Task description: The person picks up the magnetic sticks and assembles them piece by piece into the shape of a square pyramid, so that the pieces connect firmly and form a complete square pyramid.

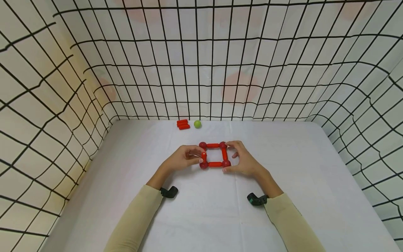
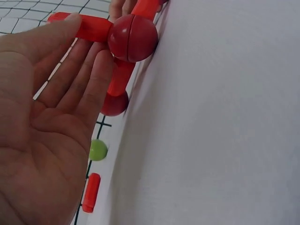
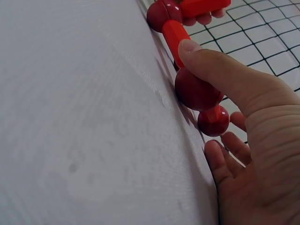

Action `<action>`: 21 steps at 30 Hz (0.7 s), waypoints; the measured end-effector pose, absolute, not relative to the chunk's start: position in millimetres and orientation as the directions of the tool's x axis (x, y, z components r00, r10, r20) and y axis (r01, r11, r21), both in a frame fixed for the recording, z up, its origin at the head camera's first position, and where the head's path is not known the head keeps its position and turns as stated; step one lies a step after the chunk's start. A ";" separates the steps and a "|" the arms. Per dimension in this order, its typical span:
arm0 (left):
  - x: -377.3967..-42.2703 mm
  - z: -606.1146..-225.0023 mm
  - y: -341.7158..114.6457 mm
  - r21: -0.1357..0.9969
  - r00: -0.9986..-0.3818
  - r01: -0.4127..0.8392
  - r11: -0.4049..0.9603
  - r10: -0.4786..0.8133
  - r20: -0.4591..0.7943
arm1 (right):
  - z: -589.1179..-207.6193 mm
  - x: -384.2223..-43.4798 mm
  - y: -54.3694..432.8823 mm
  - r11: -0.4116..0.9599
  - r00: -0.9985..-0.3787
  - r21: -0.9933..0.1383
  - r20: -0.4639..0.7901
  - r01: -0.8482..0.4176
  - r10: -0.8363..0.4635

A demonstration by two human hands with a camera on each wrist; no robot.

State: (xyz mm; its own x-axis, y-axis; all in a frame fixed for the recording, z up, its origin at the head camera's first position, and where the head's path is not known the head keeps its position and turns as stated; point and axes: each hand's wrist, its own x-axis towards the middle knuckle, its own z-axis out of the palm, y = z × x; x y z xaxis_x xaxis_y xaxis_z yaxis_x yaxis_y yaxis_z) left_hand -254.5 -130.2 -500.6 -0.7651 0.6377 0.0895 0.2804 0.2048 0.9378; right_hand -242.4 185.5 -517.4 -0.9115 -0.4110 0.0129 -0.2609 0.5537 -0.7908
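A square of red sticks (image 1: 215, 164) joined by dark red balls lies on the white table, with a ball at each corner. At its near-left ball (image 2: 132, 38), a further red stick (image 2: 93, 28) stands up from the ball. My left hand (image 1: 185, 156) pinches this stick between thumb and fingers. Around the square's right side, my right hand (image 1: 245, 161) grips with the thumb on the near stick beside the near-right ball (image 3: 199, 89) and the fingertips by the far-right ball (image 3: 213, 121).
Several loose red sticks (image 1: 183, 124) lie together near the table's back edge, beside a green ball (image 1: 197, 124). A black wire grid (image 1: 204, 65) rises behind the table and along both sides. Each wrist wears a small black device (image 1: 169, 192).
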 end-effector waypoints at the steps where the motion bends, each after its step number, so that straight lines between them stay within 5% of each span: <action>1: -254.5 -500.4 -130.8 0.936 -0.766 0.288 0.201 0.635 0.099 | -517.9 -242.7 186.1 0.553 -0.912 -0.791 0.014 -0.261 -0.410; 10: -259.1 -501.2 -136.2 0.852 -0.852 0.402 0.336 0.477 0.214 | -517.2 -245.7 188.4 0.499 -0.895 -0.808 0.077 -0.314 -0.439; 21: -260.2 -507.7 -137.6 0.781 -0.837 0.421 0.461 0.528 0.140 | -517.1 -251.1 189.0 0.408 -0.939 -0.888 0.072 -0.214 -0.335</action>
